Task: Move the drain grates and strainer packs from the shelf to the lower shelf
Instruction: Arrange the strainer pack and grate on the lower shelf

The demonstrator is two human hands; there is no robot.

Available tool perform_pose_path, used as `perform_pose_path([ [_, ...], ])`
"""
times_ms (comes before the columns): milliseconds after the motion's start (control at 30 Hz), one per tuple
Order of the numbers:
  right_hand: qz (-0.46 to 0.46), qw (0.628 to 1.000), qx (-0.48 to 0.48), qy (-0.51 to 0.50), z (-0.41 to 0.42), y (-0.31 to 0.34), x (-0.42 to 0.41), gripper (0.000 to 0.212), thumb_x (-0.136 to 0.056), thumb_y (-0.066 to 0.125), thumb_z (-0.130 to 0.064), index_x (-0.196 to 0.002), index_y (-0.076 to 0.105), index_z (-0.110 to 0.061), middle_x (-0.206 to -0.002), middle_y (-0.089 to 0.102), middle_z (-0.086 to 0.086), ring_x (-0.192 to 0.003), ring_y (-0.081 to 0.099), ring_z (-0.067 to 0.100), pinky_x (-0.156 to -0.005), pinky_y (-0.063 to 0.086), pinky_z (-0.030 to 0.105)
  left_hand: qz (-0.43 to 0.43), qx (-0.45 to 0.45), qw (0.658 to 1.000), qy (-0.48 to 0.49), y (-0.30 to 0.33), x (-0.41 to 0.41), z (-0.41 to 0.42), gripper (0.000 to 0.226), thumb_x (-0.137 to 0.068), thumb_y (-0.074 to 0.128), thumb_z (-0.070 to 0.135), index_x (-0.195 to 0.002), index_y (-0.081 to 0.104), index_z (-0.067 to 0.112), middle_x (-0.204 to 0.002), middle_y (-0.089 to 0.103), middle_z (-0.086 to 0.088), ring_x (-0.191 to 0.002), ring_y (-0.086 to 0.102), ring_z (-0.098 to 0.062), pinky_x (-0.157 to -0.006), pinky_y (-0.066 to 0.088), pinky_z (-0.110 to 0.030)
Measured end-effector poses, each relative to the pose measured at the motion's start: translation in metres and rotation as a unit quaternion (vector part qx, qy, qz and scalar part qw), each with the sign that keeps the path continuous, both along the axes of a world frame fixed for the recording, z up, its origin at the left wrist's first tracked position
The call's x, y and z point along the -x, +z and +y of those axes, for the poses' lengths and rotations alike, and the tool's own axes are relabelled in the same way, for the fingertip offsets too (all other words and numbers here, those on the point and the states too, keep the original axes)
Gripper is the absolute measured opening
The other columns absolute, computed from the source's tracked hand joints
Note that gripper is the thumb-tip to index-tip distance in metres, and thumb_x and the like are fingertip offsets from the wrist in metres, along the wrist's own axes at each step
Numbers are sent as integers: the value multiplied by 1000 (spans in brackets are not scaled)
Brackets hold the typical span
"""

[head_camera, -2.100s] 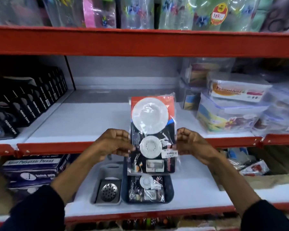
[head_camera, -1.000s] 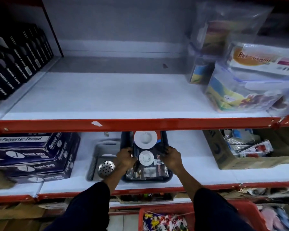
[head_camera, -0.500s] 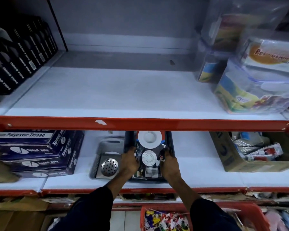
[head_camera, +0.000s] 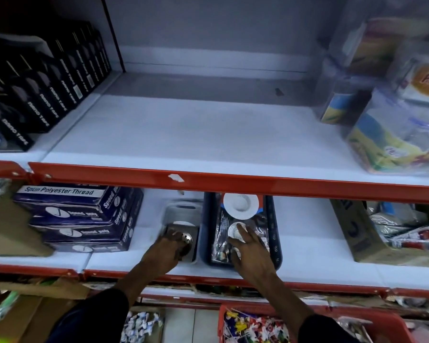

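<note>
A strainer pack (head_camera: 240, 210) with white round strainers lies in a dark blue tray (head_camera: 274, 233) on the lower shelf (head_camera: 307, 246). My right hand (head_camera: 252, 251) rests flat on the pack with its fingers spread. Left of it, a square steel drain grate (head_camera: 190, 240) sits in a grey tray (head_camera: 181, 209). My left hand (head_camera: 164, 251) lies over the grate, fingers apart on its top and left edge; no firm grip shows. The middle of the upper shelf (head_camera: 183, 134) bears no packs or grates.
Dark blue thread boxes (head_camera: 79, 219) are stacked left of the grey tray. A cardboard box (head_camera: 357, 236) of packets stands to the right. Black boxes (head_camera: 35, 95) and clear plastic containers (head_camera: 394, 134) flank the upper shelf. A red basket (head_camera: 258, 325) sits below.
Both hands carried the strainer pack down from the upper shelf into the blue tray and let go. My left hand has shifted left onto the drain grate.
</note>
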State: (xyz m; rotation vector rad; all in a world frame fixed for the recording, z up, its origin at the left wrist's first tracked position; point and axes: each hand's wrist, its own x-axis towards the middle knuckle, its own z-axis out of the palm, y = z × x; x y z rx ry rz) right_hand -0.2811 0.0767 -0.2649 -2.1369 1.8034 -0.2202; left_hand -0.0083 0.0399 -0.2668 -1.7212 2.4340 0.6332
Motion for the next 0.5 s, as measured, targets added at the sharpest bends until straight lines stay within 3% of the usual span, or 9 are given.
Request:
perform_pose_path([
  [233, 19, 999, -41, -3, -8, 3, -5, 46, -96, 49, -29, -141, 53, -31, -166, 23, -2, -154, 17, 26, -116, 40, 44, -6, 13, 1000, 4, 2, 2, -8, 40, -93, 44, 17, -130, 59, 16, -136, 62, -10, -122, 60, -30, -100, 52, -39],
  [367, 29, 999, -45, 8, -6, 11, -8, 47, -97, 49, -35, -143, 51, -30, -165, 25, 1, -153, 19, 26, -118, 37, 45, 45, 21, 999, 8, 6, 1, -2, 36, -93, 45, 18, -124, 63, 17, -126, 69, -10, -112, 66, -29, -96, 54, -36],
  [433, 23, 999, -38, 29, 0, 19, -6, 47, -94, 50, -42, -139, 55, -31, -159, 39, 1, -147, 35, 23, -114, 42, 39, 76, 16, 997, 10, 9, 1, 4, 33, -90, 46, 22, -116, 67, 21, -117, 73, -6, -105, 69, -26, -92, 56, -34],
  [500, 15, 996, -71, 58, 6, 31, -4, 49, -88, 54, -52, -133, 61, -33, -141, 61, -3, -128, 56, 19, -101, 49, 33, 84, -17, 996, -8, 12, -1, 11, 32, -88, 48, 27, -109, 70, 22, -111, 76, -2, -100, 70, -21, -89, 58, -35],
])
